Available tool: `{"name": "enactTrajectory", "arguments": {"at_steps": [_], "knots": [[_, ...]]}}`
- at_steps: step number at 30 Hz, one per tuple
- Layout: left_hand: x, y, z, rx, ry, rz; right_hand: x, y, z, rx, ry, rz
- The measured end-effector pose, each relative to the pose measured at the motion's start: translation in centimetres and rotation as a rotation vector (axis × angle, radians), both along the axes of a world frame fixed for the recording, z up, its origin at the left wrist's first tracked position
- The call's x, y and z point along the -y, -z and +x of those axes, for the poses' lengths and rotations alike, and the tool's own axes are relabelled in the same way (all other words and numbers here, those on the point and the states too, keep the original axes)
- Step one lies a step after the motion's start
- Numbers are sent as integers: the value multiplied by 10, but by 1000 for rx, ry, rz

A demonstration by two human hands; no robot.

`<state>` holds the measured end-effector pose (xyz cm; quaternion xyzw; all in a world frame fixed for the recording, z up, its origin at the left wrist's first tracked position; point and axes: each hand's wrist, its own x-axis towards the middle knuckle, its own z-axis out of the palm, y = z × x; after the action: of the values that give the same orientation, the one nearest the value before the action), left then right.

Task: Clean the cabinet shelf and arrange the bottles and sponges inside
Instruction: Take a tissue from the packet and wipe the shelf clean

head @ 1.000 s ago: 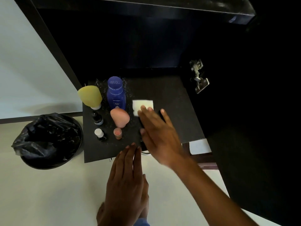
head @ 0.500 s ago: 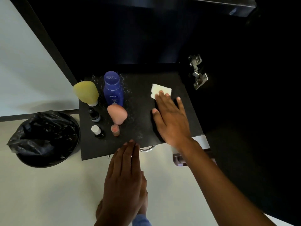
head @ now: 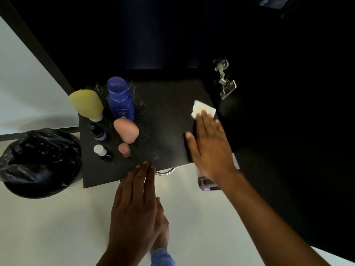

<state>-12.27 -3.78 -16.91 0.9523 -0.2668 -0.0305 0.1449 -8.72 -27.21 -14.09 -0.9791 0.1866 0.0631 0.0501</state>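
A: Shelf first? Matte black flat cabinet shelf (head: 169,120), fine white specks scattered over its left and middle part.

B: Yes. Right hand (head: 209,148) lies flat on it, fingers straight and spread, fingertips pressing a small white folded wipe (head: 201,109) at the far right edge. Wipe looks thin and soft, cloth or paper I cannot tell.

A: Left hand (head: 134,204)?

B: Flat too, fingers straight and close together, tips touching the shelf's near edge. Holds nothing.

A: Bottles?

B: All upright on the left side. Tall blue plastic Nivea bottle (head: 120,100) at the back. Yellow egg-shaped squeeze bottle (head: 86,103) standing on its white cap, just left of it. Peach teardrop sponge (head: 126,130) in front of the blue one, smooth and rounded. Small dark dropper bottle (head: 98,132) left of the sponge. Small dark bottle with white cap (head: 100,151) nearer, and a small orange-pink jar (head: 124,150) just beside it.

A: Else?

B: Round bin with crinkled glossy black liner (head: 38,160) on the pale floor to the left. Metal door hinge (head: 223,79) on the dark cabinet wall to the right.
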Motion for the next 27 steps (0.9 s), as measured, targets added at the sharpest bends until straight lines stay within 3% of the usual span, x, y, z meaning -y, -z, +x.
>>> {"name": "enactTrajectory", "arguments": {"at_steps": [6,10,13,16,20,27], "knots": [[-2,-1,-1,0,20,24,18,10,67,70,37,117],[-1,-1,-1,47,21,-30,-20,2,8,93,-213,269],[-1,-1,1,41,28,-7,-38,-4,-51,23,-334,274],[-2,-6,1,-2,33,14,-28,-8,-64,-2,-253,191],[6,-16,1,-84,14,-22,-8,-4,-22,80,-132,136],[50,-31,35,-101,69,-41,13,-4,41,97,-180,339]]}}
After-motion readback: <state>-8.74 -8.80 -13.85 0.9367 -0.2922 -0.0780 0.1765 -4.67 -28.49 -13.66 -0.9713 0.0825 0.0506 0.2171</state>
